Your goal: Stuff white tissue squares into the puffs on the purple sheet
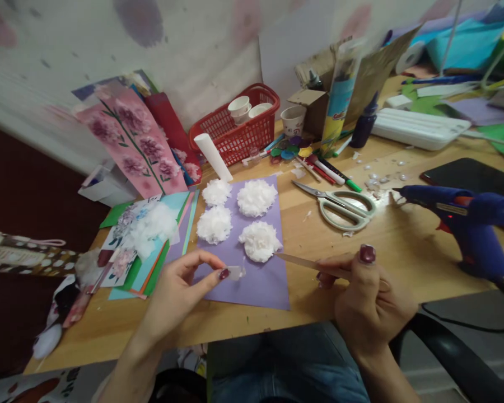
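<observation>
My left hand (pixel 180 291) pinches a small whitish, translucent piece (pixel 236 272) between thumb and forefinger, above the near part of a purple sheet (pixel 260 294). In my right hand (pixel 372 291) is a thin, tapered grey-brown tool (pixel 296 261); its exact kind is unclear. The tool's tip points left, close to the edge of the nearest white ruffled flower (pixel 260 242). Several such flowers lie on or at the edge of the sheet, among them one at the far right (pixel 257 197) and one at the left (pixel 214 225).
Scissors (pixel 340 204) and a blue glue gun (pixel 466 215) lie to the right, with loose pearl beads (pixel 373 179) between them. A white paper roll (pixel 213 158) leans near a red basket (pixel 235 126). Coloured papers (pixel 151 268) bearing white fluff (pixel 153 226) are at left.
</observation>
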Action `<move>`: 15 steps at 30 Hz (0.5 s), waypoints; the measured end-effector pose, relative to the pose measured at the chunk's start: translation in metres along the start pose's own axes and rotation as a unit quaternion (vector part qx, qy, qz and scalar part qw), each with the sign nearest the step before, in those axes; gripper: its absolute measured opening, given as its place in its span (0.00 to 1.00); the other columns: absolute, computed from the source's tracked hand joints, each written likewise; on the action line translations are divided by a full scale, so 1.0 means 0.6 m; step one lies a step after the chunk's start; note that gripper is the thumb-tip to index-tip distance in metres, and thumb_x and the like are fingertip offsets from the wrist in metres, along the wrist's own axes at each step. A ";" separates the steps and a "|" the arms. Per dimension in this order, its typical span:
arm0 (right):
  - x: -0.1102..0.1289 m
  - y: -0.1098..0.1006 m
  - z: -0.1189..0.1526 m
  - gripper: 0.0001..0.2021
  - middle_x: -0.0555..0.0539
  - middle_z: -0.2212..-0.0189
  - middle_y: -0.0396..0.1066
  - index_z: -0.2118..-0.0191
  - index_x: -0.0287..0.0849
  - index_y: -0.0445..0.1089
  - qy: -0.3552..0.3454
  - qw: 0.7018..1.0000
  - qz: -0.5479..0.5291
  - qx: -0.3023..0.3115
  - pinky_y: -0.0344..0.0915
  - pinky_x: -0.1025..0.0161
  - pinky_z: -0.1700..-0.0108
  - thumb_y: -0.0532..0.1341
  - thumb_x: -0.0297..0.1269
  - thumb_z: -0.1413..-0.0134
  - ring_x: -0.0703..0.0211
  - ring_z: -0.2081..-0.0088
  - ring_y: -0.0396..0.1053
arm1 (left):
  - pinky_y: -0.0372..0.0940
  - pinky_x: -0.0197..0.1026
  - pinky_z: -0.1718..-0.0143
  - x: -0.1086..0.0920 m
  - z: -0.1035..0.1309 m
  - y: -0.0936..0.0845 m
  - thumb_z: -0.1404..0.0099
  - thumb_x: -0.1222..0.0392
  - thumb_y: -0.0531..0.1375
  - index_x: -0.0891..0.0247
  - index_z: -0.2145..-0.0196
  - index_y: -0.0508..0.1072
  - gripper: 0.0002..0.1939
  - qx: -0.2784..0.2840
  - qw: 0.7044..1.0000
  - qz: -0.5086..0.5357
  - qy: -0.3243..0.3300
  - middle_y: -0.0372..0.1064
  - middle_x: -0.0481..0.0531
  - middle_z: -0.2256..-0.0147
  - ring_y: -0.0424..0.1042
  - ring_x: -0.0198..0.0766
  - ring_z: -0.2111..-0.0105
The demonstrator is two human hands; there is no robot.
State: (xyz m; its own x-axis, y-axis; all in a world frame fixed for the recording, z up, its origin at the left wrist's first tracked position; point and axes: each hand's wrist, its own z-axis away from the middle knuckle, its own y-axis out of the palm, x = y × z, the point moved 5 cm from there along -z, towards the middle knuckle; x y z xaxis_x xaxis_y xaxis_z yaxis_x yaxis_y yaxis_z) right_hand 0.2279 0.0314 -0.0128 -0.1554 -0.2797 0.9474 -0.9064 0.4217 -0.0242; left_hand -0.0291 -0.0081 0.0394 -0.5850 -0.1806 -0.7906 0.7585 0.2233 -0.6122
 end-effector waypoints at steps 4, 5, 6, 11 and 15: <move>0.002 -0.006 -0.002 0.27 0.53 0.88 0.66 0.79 0.41 0.75 0.015 1.000 0.005 -0.003 0.59 0.69 0.80 0.54 0.46 0.32 0.68 0.85 0.65 | 0.70 0.38 0.65 -0.014 0.000 0.004 0.45 0.55 0.67 0.58 0.73 0.78 0.06 0.000 1.000 0.007 0.017 0.77 0.49 0.70 0.75 0.39 0.68; 0.002 -0.007 -0.002 0.27 0.53 0.88 0.66 0.79 0.41 0.75 0.019 1.000 0.003 -0.003 0.59 0.69 0.80 0.54 0.46 0.32 0.69 0.85 0.65 | 0.70 0.38 0.64 -0.011 -0.002 -0.003 0.46 0.54 0.67 0.58 0.73 0.78 0.06 -0.006 1.000 0.000 0.017 0.77 0.49 0.71 0.75 0.39 0.68; 0.001 -0.008 -0.002 0.27 0.53 0.88 0.66 0.79 0.41 0.75 0.023 1.000 0.001 0.000 0.59 0.70 0.80 0.54 0.46 0.32 0.69 0.86 0.64 | 0.70 0.39 0.64 -0.005 -0.005 -0.012 0.46 0.54 0.67 0.58 0.73 0.78 0.06 -0.013 1.000 -0.013 0.013 0.77 0.50 0.71 0.75 0.40 0.68; -0.004 -0.009 0.001 0.26 0.53 0.88 0.66 0.78 0.41 0.76 0.040 0.999 -0.009 0.001 0.59 0.69 0.79 0.55 0.48 0.32 0.69 0.85 0.65 | 0.70 0.40 0.69 0.081 -0.016 -0.085 0.49 0.49 0.67 0.61 0.71 0.78 0.13 -0.011 0.993 -0.083 -0.083 0.77 0.52 0.73 0.75 0.42 0.71; -0.013 -0.013 0.003 0.26 0.52 0.87 0.66 0.79 0.41 0.75 0.067 0.997 0.004 -0.029 0.59 0.67 0.78 0.56 0.50 0.34 0.67 0.83 0.65 | 0.70 0.41 0.74 0.137 -0.012 -0.182 0.53 0.48 0.66 0.63 0.64 0.78 0.20 -0.115 0.974 -0.135 -0.140 0.79 0.56 0.65 0.75 0.45 0.69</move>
State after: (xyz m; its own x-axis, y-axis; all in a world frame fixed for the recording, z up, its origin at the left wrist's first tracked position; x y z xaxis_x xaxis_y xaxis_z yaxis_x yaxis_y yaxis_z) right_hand 0.2353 0.0286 -0.0206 -0.1051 -0.1605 0.9814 -0.8807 0.4734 -0.0169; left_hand -0.1620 -0.0406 0.0409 -0.6283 -0.5098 -0.5876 0.4846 0.3345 -0.8083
